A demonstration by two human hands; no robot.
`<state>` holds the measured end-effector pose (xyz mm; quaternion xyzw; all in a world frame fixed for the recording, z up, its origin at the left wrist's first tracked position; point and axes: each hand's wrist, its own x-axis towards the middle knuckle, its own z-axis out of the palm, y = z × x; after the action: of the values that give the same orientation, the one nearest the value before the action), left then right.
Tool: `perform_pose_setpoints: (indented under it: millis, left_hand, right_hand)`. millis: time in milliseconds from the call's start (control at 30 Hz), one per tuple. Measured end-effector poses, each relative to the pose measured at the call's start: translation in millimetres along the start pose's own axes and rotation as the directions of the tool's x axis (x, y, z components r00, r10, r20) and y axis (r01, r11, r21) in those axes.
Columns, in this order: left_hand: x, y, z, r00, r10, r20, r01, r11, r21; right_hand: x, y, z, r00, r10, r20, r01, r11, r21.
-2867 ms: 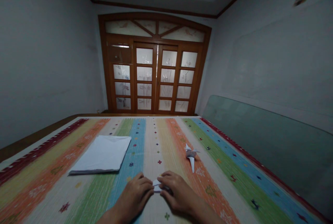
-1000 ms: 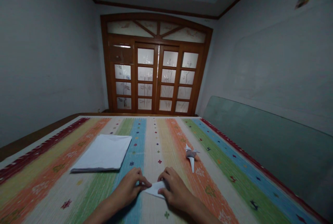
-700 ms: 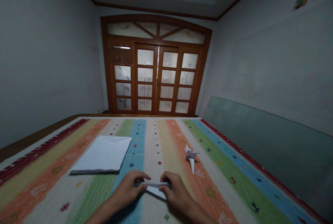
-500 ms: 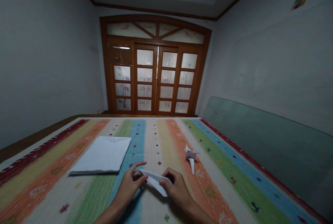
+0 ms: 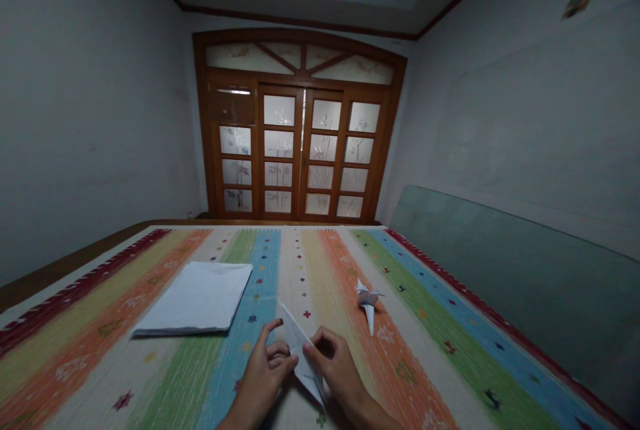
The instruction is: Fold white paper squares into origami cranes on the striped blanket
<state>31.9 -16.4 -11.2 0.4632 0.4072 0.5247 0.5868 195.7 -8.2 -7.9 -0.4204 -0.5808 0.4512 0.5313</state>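
Note:
A small folded white paper (image 5: 299,349) stands up on edge between my two hands, its point tilted up and away from me. My left hand (image 5: 264,371) pinches its left side, index finger stretched along the fold. My right hand (image 5: 336,370) is closed on its right side with thumb and fingers. Both hands hover low over the striped, many-coloured cloth (image 5: 150,377) near its front edge.
A stack of white paper sheets (image 5: 197,298) lies on the cloth to the left. A finished folded paper figure (image 5: 369,301) rests on the orange stripe to the right. A green padded board (image 5: 525,283) lines the right wall; wooden glazed doors (image 5: 298,150) stand beyond.
The paper lay flat under my fingers a second ago. It has since been lifted and turned upright, and both hands drew closer to me and nearer each other.

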Motion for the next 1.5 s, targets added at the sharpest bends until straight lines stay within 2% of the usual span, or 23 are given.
perform_pose_setpoints:
  millis: [133,300,567,767,967,1167,1267,1333,1500]
  left_hand:
    - [-2,11,1.1,0.997,0.068,-0.031,-0.066,0.995,0.072]
    - [-2,17,0.7,0.989,0.149,-0.005,-0.147,0.976,0.159]
    - [-2,21,-1.5,0.987,0.149,0.057,-0.155,0.978,0.141]
    - [-1,21,-3.0,0.976,0.214,0.037,-0.217,0.960,0.177]
    - [0,20,-5.8,0.989,0.086,0.117,-0.116,0.952,0.283]
    - [0,21,-6.9,0.993,0.072,0.098,-0.099,0.949,0.299]
    - [-1,22,-3.8,0.991,0.126,0.047,-0.134,0.918,0.374]
    - [-3,24,-1.5,0.981,0.191,0.028,-0.186,0.894,0.408]
    - [-8,29,-1.5,0.942,0.331,0.063,-0.320,0.819,0.476]
  right_hand:
    - [2,3,-3,0.996,0.048,0.076,-0.052,0.997,0.049]
    - [0,1,-3,0.983,0.104,0.151,-0.131,0.975,0.180]
    - [2,-1,-6,0.984,0.067,0.163,-0.104,0.967,0.232]
    - [3,-2,-7,0.982,0.054,0.180,-0.090,0.976,0.199]
    - [1,1,-8,0.983,0.121,0.141,-0.133,0.988,0.082]
    - [-1,-2,-8,0.990,0.006,0.141,-0.011,1.000,0.029]
    - [-3,-5,-6,0.987,-0.066,0.148,0.068,0.998,-0.009]
    - [-4,-6,-5,0.989,-0.065,0.131,0.070,0.997,-0.035]
    - [-7,-10,-2,0.997,-0.071,0.041,0.071,0.997,-0.003]
